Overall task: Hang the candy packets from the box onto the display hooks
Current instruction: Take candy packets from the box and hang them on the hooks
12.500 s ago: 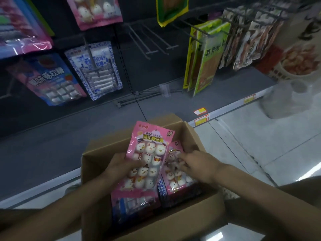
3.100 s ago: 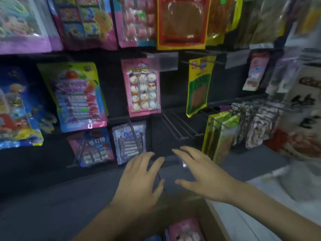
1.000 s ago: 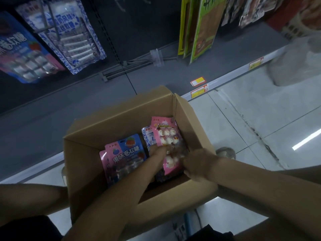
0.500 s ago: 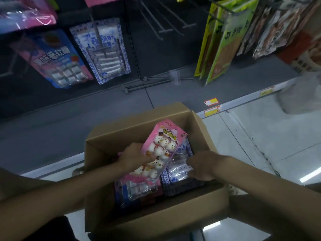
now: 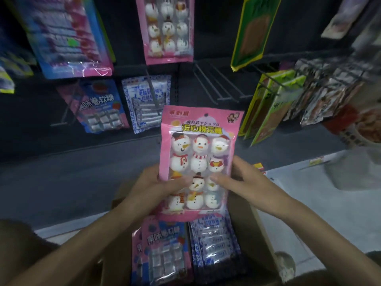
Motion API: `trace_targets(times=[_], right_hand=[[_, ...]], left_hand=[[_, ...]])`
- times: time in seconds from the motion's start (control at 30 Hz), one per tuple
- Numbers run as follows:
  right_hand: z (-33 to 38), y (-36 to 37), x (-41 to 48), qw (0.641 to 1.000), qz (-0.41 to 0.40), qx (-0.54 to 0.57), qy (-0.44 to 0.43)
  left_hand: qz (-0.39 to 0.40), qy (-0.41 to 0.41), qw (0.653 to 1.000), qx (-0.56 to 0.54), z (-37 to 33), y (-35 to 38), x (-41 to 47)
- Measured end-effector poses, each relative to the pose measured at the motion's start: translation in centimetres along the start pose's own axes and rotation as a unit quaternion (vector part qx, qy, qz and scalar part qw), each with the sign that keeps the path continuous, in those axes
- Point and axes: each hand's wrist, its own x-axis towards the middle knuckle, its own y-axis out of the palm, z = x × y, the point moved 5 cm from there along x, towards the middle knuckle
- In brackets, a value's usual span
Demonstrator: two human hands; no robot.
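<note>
1. Dim overall; shelf backing near black.
2. Pale floor (image 5: 309, 203) at right is the brightest area.
3. Glare streaks on hanging packet (image 5: 82, 68).
4. Edges smeared and bent; held packet (image 5: 198, 162) is sharp.

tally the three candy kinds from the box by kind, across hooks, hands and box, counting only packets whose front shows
snowman packets: 2, the held snowman packet plus one hung
pink-and-blue chew packets: 2, one hung, one boxed
blue-and-white packets: 2, one hung, one boxed
total: 6, not counting any stacked out of sight
</note>
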Motion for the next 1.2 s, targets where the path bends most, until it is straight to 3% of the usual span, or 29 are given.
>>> trace_targets(times=[0.17,0.3,0.57,0.87,1.0,1.1,1.2], right_hand=[[5.1,-1.6,-0.5,0.98,-0.098,0.166,-0.055],[6.9,-2.4,0.5,0.963,-0.111,0.239,-0.054],[12.3,-4.9,2.1,0.979,-0.071,0.167,-0.09],[16.9,-8.3,4.9,0.969,-0.118,0.151,-0.156],[17.8,-9.8,5.5,0.96,-0.128,0.169,-0.184],[17.4,-10.5,5.9,0.949,-0.158,0.188,-0.197],[17.1,-11.0,6.3,0.939,-0.186,0.202,-0.206]], left_hand=[[0.025,0.035,0.996,-0.076,-2.4,1.0,0.4],[0.008,0.083,0.991,-0.104,-4.5,1.4,0.8],[-0.113,0.216,0.959,-0.146,-10.3,0.0,2.2],[-0.12,0.257,0.955,-0.091,-15.8,-0.3,2.7],[-0.222,0.359,0.902,0.089,-20.1,-2.7,1.9],[-0.237,0.398,0.85,0.25,-23.6,-3.6,1.8],[-0.295,0.435,0.743,0.414,-27.3,-3.6,1.9]])
